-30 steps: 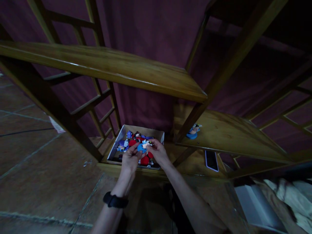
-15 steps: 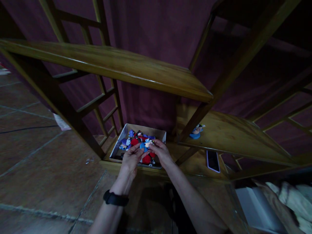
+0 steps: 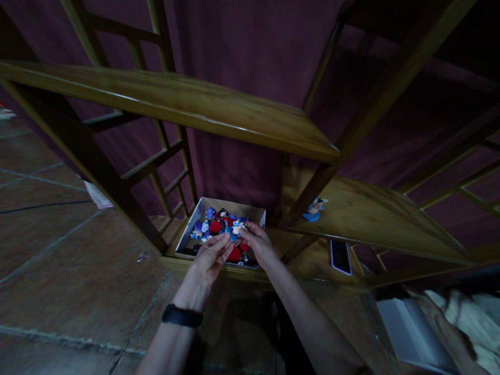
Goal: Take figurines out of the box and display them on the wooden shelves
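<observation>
Over a shallow open cardboard box, both my hands meet around a small toy figurine with a blue base and a pale upper part. My right hand grips its right side between thumb and fingers. On the other side, my left hand, below a black wristband, pinches the blue base with its fingertips. Several more figurines in red, purple and blue lie jumbled in the box. My fingers hide part of the held figurine and some of those beneath.
The box rests on the low board of a wooden shelf unit, under an overhanging shelf. Another blue-based figurine stands on the shelf to the right. Below that lies a phone. A white box is at lower right.
My left fingers have shifted slightly and closed in more at the figurine's blue base. The right hand has stayed nearly where it was.
</observation>
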